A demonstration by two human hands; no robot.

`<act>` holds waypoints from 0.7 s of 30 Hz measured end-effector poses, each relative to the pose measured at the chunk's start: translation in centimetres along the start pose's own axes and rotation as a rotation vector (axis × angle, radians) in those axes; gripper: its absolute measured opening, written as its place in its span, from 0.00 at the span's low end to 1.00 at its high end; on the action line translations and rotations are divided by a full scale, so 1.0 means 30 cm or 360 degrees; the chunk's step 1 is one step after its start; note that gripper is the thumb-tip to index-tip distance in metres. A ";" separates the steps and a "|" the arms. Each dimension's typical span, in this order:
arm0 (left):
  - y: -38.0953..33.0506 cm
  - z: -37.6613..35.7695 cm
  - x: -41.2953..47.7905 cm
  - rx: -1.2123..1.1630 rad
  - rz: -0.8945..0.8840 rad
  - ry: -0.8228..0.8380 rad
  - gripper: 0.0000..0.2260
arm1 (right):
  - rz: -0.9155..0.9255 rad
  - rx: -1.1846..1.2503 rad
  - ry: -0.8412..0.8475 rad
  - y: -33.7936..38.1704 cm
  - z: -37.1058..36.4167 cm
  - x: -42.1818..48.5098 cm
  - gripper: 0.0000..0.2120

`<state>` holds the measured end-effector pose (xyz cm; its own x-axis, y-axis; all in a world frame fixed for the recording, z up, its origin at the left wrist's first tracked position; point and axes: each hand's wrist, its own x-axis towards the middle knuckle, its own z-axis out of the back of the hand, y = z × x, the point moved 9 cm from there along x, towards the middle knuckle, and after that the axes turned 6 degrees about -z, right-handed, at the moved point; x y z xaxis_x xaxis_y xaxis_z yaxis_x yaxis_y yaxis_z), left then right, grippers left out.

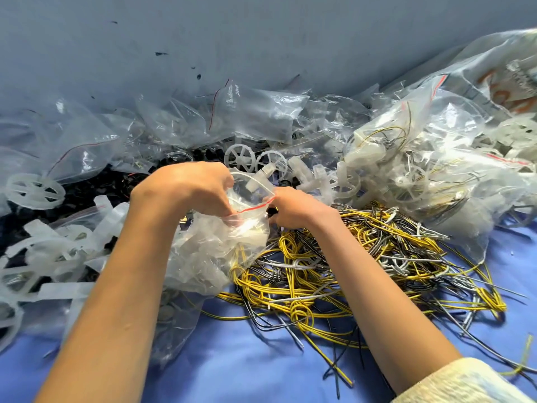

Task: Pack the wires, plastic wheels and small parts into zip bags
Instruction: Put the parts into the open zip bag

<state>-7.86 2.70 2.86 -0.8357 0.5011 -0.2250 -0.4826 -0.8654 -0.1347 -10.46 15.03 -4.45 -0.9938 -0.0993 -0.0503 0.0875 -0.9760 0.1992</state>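
In the middle of the frame: a bag (pixel 232 242), held over the mess by both hands. Pinched at the left of its top by the left hand (pixel 191 184), fingers curled and pressed together, thumb down on the plastic. Gripped at the right end of its red zip line (pixel 255 206) by the right hand (pixel 293 209), fingers curled in. Fingertips hidden there, so cannot tell just how they press. Full of whitish bits, crumpled, resting partly on the pile below.

Just under and to the right of the bag: a big tangle of wires (pixel 363 257), yellow, grey and black, spread over a blue cloth (pixel 261 359) in the lower right.

Just above the hands: two white wheels (pixel 239 157), standing side by side, with more white parts beside them.

At the left: black parts (pixel 87 193) and white strips (pixel 58 242), all heaped up.

Across the top of the mess: loose clear bags (pixel 255 112), crumpled.

At the upper right: full bags (pixel 421 158) with wheels and wires inside, piled against a grey wall (pixel 203 39).

In the lower right corner: a pale sleeve (pixel 465 382).
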 end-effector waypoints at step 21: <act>-0.021 -0.015 0.008 0.0025 -0.0065 0.0062 0.31 | 0.0274 0.0838 -0.0337 0.050 0.394 -0.167 0.07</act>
<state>-7.66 3.36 2.47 -0.8046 0.5353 -0.2570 -0.5203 -0.8442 -0.1294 -6.15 16.35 7.68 -0.9651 -0.1541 0.2117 0.2566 -0.7166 0.6486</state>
